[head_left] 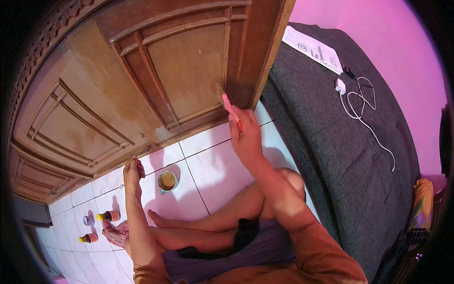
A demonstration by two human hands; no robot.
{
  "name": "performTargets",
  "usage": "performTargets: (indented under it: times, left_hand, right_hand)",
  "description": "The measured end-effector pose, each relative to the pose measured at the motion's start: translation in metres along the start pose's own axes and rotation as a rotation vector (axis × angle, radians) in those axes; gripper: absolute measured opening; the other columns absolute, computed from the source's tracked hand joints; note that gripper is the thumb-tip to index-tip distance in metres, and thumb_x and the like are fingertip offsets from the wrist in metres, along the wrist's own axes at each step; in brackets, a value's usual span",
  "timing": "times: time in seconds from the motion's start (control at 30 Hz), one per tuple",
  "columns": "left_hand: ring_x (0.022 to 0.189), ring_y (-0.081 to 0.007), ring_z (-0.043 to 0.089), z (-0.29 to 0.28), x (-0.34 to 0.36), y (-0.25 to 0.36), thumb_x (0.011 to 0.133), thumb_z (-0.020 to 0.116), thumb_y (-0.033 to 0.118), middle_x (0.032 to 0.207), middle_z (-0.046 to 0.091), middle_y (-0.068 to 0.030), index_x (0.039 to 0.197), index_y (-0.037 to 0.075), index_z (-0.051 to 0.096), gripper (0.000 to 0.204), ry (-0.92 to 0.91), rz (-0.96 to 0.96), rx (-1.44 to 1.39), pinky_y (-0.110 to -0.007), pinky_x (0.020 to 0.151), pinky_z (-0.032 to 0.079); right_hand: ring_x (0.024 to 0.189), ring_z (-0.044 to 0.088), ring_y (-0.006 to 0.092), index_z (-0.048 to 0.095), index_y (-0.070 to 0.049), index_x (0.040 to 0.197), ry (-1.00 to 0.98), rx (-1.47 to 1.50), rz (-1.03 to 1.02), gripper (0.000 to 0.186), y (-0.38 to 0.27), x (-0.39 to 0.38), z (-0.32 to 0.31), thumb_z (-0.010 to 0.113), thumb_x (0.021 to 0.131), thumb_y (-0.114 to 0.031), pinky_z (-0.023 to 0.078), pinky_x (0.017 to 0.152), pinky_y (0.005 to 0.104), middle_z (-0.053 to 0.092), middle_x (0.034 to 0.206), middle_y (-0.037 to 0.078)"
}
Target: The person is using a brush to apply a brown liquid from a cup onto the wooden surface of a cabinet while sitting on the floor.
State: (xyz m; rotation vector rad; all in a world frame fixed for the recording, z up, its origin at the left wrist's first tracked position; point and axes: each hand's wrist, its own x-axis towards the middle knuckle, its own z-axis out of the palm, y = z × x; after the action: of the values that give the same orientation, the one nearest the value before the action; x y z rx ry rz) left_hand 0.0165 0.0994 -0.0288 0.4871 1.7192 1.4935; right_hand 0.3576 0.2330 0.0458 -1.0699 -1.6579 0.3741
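My right hand (pixel 246 127) is closed around a paintbrush (pixel 227 102) with a pink and red handle. Its tip meets the lower right corner of the pale inset panel on a carved wooden piece (pixel 189 71). Dark reddish-brown colour covers the frame around that inset, while the wood further left is paler and patchy. At the lower edge of the wood, my left hand (pixel 133 169) has its fingers curled in; whatever they may hold is hidden. A light-coloured mug (pixel 168 181) of brown liquid stands on the floor just right of my left hand.
Two dark bottles with yellow caps, one larger (pixel 109 216) and one smaller (pixel 89 238), lie or stand left of my leg beside a small round container (pixel 87 220). On the right, a dark grey cushioned seat (pixel 326 118) holds a white packet (pixel 312 49) and a charger cable (pixel 366 124).
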Motion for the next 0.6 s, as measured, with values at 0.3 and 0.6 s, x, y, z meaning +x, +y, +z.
performTargets:
  times: [0.3,0.6]
  left_hand:
    - [0.051,-0.0097,0.048,-0.003,0.001,-0.001,0.095,0.058,0.031,0.063,0.051,0.0005,0.078,0.010,0.055,0.027,0.000,0.011,-0.018,-0.024,0.046,0.037]
    - [0.051,-0.0099,0.048,-0.004,0.001,-0.001,0.095,0.058,0.032,0.064,0.052,0.0001,0.080,0.010,0.056,0.027,-0.004,0.010,-0.014,-0.024,0.046,0.037]
  right_hand:
    - [0.085,0.059,0.0353,0.060,0.002,0.113,0.088,-0.095,0.092,0.024,0.023,0.008,-0.014,0.058,0.092,-0.010,0.048,0.075,0.0403,0.057,0.094,0.019]
    - [0.081,0.058,0.0337,0.061,0.000,0.113,0.023,-0.019,0.080,0.024,0.017,-0.005,0.000,0.059,0.092,-0.010,0.048,0.073,0.0386,0.056,0.091,0.018]
